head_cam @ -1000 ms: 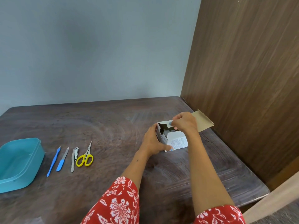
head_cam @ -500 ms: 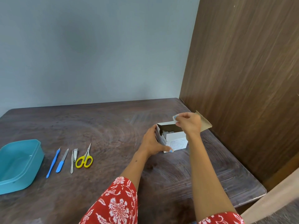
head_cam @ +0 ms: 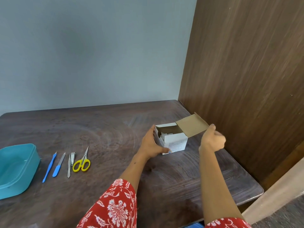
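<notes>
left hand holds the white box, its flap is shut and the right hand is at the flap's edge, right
Not quite: the head view shows the flap open, folded back. The left hand does hold the white box, and the right hand is at the flap's edge.

Right hand (head_cam: 212, 140) has left the box (head_cam: 176, 143) mouth for the right edge of the counter (head_cam: 107, 129), fingers curled just beside the flap (head_cam: 191, 125), which is now uncovered.

Small white cardboard box (head_cam: 176, 143), stood upright on the dark surface (head_cam: 107, 129), print borne on its near face, brown-lined lid flap (head_cam: 191, 125) folded back rightward, white contents (head_cam: 164, 134) exposed inside.
</notes>
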A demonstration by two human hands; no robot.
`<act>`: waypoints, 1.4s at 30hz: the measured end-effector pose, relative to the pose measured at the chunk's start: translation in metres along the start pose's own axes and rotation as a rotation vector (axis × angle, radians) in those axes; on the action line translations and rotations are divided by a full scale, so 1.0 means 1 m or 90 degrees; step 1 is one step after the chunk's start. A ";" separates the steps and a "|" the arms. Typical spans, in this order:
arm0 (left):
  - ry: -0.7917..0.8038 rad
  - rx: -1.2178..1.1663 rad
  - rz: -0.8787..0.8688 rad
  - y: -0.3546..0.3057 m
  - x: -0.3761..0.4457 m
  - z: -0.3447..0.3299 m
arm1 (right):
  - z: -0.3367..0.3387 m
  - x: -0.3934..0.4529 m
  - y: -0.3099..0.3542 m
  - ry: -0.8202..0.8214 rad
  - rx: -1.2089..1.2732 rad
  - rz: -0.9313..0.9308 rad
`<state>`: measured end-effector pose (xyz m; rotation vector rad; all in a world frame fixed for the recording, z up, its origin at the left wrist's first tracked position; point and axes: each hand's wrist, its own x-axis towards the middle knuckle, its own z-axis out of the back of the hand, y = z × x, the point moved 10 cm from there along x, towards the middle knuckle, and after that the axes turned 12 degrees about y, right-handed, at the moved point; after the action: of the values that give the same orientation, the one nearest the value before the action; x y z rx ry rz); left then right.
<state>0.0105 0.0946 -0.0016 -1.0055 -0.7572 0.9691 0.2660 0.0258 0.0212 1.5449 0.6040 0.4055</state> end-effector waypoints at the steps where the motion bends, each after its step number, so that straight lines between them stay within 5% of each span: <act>1: 0.000 0.000 0.001 0.001 0.000 0.000 | -0.004 -0.001 -0.006 0.033 0.023 -0.027; 6: 0.002 -0.001 0.001 0.002 0.000 0.000 | -0.017 -0.008 -0.002 0.089 0.065 -0.039; 12: 0.009 -0.002 -0.004 0.001 -0.001 -0.001 | -0.036 -0.021 0.029 0.122 0.019 0.129; 23: -0.003 -0.008 -0.006 0.003 -0.003 0.000 | -0.090 -0.093 0.046 0.299 -0.405 0.509; 35: 0.008 -0.036 0.009 0.004 -0.003 -0.004 | -0.105 -0.102 0.018 0.367 -0.491 0.486; 42: 0.026 0.084 0.017 -0.001 0.001 -0.006 | -0.109 -0.102 0.016 0.385 -0.496 0.464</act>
<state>0.0160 0.0932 -0.0027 -0.9199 -0.6394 1.0052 0.1225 0.0527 0.0558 0.8136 0.2415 1.5046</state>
